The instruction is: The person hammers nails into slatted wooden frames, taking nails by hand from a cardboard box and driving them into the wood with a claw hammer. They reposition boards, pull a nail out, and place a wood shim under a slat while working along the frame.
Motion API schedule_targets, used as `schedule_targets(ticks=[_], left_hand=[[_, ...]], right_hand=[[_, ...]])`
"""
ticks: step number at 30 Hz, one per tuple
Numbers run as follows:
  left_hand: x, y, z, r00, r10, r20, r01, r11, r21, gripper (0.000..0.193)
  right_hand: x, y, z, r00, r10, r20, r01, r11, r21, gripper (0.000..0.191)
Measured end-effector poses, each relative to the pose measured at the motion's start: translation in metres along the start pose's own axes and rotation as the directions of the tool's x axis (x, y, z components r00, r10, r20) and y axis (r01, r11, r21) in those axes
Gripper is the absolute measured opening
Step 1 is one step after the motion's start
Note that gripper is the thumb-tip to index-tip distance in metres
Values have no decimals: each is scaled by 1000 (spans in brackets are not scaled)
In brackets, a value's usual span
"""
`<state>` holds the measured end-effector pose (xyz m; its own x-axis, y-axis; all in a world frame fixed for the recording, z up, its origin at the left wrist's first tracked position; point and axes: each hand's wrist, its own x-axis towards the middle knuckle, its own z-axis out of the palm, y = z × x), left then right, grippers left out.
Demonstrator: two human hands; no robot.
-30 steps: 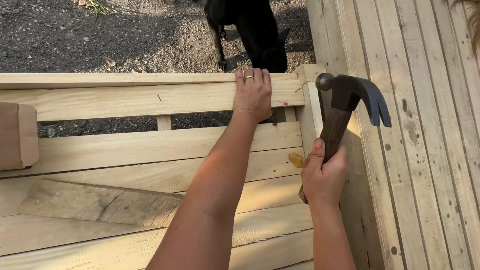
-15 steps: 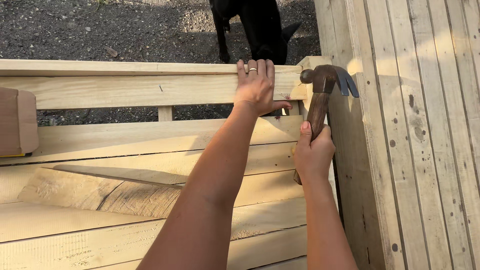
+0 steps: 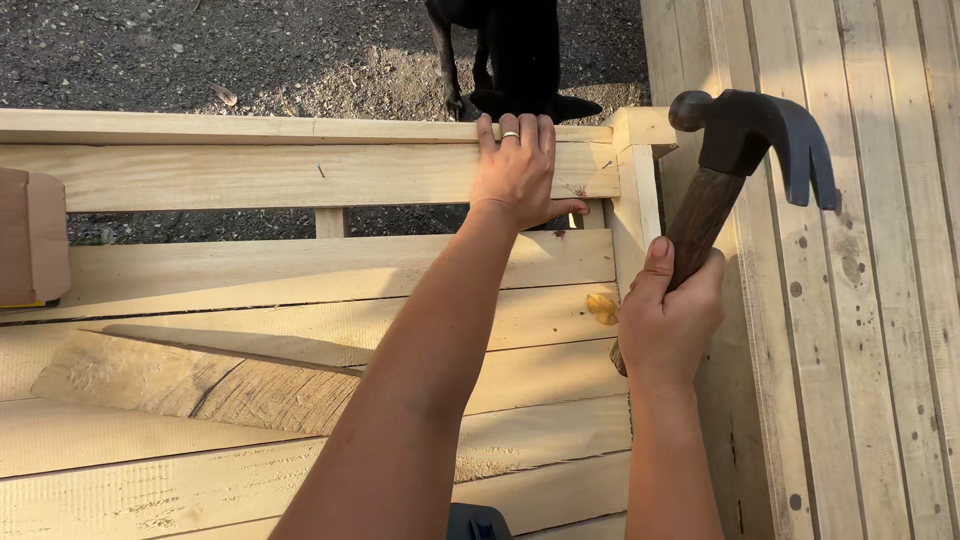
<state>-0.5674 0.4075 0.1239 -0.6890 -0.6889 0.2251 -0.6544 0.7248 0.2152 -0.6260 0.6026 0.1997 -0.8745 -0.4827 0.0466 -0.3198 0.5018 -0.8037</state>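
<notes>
My left hand (image 3: 519,170) lies flat on the top slat (image 3: 250,175) of a pale wooden frame, fingers curled over its upper edge, a ring on one finger. My right hand (image 3: 668,318) grips the wooden handle of a claw hammer (image 3: 745,150), whose dark steel head is raised to the right of the corner post (image 3: 634,180). The hammer head is apart from the wood. More slats (image 3: 300,270) run below the top one.
A black animal (image 3: 510,55) stands on gravel (image 3: 200,50) just beyond the frame. A weathered plank deck (image 3: 860,300) runs along the right. A brown cardboard box (image 3: 30,235) sits at the left edge. A rough split board (image 3: 200,380) lies lower left.
The hammer head was down against the corner post half a second ago and is now lifted up and to the right. My left hand stays on the top slat.
</notes>
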Motion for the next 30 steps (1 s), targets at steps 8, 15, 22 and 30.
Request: schedule_targets(ticks=[8, 15, 22, 30], left_hand=[[1, -2, 5, 1000, 10, -27, -9, 1000, 12, 129], [0, -1, 7, 1000, 20, -12, -20, 1000, 2, 127], [2, -2, 6, 999, 16, -28, -16, 1000, -1, 119], [-1, -1, 17, 993, 28, -117, -32, 999, -33, 83]], right_hand=[[3, 5, -4, 978, -197, 72, 209, 952, -225, 41], [-30, -15, -30, 989, 80, 122, -69, 994, -90, 43], [-41, 11, -14, 961, 136, 241, -36, 925, -378, 47], [-27, 13, 5, 979, 73, 189, 0, 933, -360, 45]])
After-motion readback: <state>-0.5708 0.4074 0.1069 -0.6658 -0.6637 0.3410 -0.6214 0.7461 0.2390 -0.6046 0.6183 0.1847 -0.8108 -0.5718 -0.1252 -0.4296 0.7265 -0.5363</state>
